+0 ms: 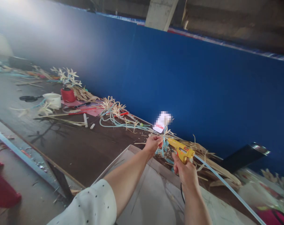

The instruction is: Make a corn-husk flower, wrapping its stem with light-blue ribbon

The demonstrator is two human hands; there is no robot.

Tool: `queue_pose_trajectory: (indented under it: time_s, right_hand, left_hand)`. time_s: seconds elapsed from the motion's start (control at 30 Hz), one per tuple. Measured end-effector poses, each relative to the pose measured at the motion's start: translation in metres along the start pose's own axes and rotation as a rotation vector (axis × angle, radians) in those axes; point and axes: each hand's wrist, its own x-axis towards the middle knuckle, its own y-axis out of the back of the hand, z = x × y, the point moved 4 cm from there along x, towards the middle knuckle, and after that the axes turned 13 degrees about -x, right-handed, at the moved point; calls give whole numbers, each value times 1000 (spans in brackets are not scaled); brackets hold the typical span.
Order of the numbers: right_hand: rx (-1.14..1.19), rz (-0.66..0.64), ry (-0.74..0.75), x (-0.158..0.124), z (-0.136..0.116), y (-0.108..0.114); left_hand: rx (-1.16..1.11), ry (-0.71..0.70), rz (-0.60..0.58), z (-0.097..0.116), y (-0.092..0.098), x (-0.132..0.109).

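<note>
My right hand (185, 170) is closed round the handle of a yellow glue gun (180, 149), its nozzle pointing left toward my left hand. My left hand (152, 144) is closed in a pinch on a small straw flower piece with pale blue strips (164, 145), held just above the table. A long pale blue strip (228, 187) runs from the hands down to the right. A black cord (181, 190) hangs below the glue gun.
A dark worktable (69, 147) stands against a blue wall (203, 84). Straw flowers (68, 76), a red spool (67, 94), a white cup (52, 99), scissors (28, 98), blue cords (114, 120) and dried straw (210, 156) lie along it. A pale board (151, 193) lies under my arms.
</note>
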Motion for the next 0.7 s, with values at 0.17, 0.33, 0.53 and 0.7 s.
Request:
queue_pose_trajectory:
  time_s: [0.17, 0.33, 0.53, 0.7]
  right_hand:
    - [9, 17, 4, 0, 1, 1]
    - [-4, -8, 13, 2, 4, 0]
    - [21, -12, 5, 3, 5, 0]
    - [50, -15, 6, 3, 7, -1]
  left_hand:
    - [-9, 1, 13, -2, 1, 1]
    - [8, 7, 12, -1, 1, 1]
    - [3, 7, 15, -1, 1, 1]
    - [-10, 9, 16, -2, 1, 1]
